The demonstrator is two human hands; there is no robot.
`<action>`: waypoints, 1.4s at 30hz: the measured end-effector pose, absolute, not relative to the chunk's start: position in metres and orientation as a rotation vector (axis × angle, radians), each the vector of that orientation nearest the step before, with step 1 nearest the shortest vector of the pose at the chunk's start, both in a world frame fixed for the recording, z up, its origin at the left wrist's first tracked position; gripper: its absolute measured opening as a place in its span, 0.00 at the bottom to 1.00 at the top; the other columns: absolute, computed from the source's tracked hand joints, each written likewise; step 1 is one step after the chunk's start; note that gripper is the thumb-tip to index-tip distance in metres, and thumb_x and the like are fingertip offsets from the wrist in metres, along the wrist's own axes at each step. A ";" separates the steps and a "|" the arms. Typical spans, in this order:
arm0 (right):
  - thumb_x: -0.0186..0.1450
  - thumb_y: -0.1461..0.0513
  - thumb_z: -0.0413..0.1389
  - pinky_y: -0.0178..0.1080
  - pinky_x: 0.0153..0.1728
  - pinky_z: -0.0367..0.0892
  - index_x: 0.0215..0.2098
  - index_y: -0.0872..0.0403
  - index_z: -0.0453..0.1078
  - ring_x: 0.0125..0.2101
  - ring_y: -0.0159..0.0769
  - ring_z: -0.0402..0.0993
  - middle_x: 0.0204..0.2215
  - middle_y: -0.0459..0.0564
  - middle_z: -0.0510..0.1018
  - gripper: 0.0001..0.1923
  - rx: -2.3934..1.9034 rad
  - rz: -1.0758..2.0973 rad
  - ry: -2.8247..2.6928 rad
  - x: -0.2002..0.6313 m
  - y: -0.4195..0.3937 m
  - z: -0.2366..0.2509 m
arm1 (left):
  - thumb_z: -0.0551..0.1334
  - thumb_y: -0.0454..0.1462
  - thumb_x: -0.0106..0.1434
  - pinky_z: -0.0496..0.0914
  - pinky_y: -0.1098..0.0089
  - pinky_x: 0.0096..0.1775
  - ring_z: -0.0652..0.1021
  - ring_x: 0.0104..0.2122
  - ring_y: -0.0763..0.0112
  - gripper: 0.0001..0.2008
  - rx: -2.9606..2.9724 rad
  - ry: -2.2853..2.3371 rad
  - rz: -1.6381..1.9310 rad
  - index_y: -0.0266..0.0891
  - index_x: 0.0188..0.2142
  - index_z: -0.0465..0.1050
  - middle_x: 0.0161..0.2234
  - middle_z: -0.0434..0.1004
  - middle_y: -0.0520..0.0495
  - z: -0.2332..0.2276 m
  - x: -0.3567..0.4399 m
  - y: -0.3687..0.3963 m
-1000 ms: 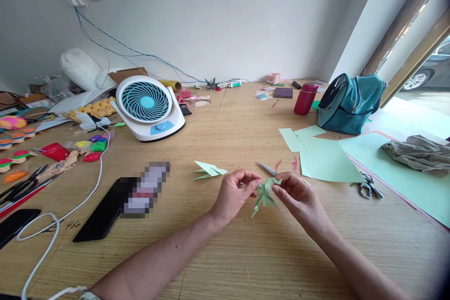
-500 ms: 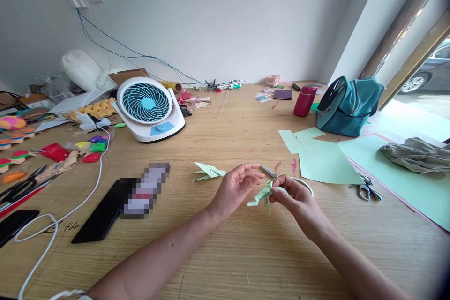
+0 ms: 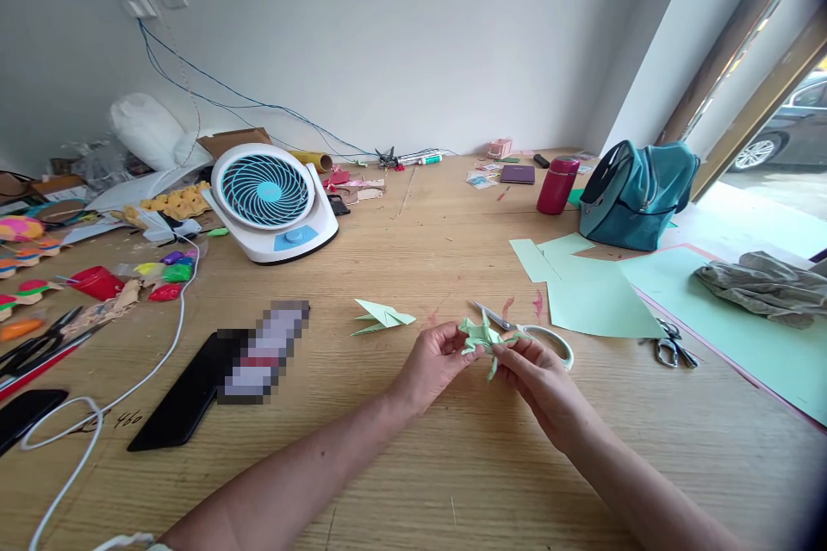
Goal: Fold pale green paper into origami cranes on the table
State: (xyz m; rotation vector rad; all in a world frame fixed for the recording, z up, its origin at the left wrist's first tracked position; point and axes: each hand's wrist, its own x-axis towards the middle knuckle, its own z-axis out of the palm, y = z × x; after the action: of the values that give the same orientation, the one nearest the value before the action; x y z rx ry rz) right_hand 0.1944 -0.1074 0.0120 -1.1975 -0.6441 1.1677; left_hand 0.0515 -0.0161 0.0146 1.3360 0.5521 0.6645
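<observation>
Between my two hands is a light green folded paper figure [image 3: 479, 334] with several thin, bent limbs, held above the table. My left hand [image 3: 434, 363] pinches its left side between thumb and fingertips. On the other side, my right hand [image 3: 533, 370] is closed on the figure's right part, and its fingers hide some of the paper. Just behind my right hand lies a pair of scissors [image 3: 556, 348] with white handles, blades pointing to the upper left. A second folded green paper piece [image 3: 384, 317], pointed and flat, rests on the table beyond my left hand.
Green paper sheets [image 3: 598, 297] and small metal scissors [image 3: 672, 349] lie to the right, near a teal bag [image 3: 639, 198] and a red flask [image 3: 558, 186]. At left stand a fan [image 3: 268, 198], a black tablet-like slab [image 3: 187, 400] and a white cable [image 3: 96, 413].
My left hand, apart from the paper figure before, has moved in and now grips its left side. The figure has turned and its limbs look more spread.
</observation>
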 end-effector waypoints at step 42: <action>0.52 0.50 0.70 0.37 0.36 0.61 0.23 0.52 0.73 0.31 0.35 0.64 0.25 0.45 0.71 0.17 -1.224 1.076 -0.893 0.190 -0.105 0.006 | 0.71 0.44 0.53 0.67 0.69 0.39 0.73 0.32 0.71 0.13 1.394 0.677 0.618 0.36 0.29 0.75 0.30 0.77 0.50 0.019 0.047 -0.017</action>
State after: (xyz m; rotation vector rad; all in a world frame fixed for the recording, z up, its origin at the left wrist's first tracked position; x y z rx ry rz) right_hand 0.1901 -0.1052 0.0063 -1.2237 -0.8929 1.0758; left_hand 0.0474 -0.0169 0.0190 1.3940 0.6769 0.6175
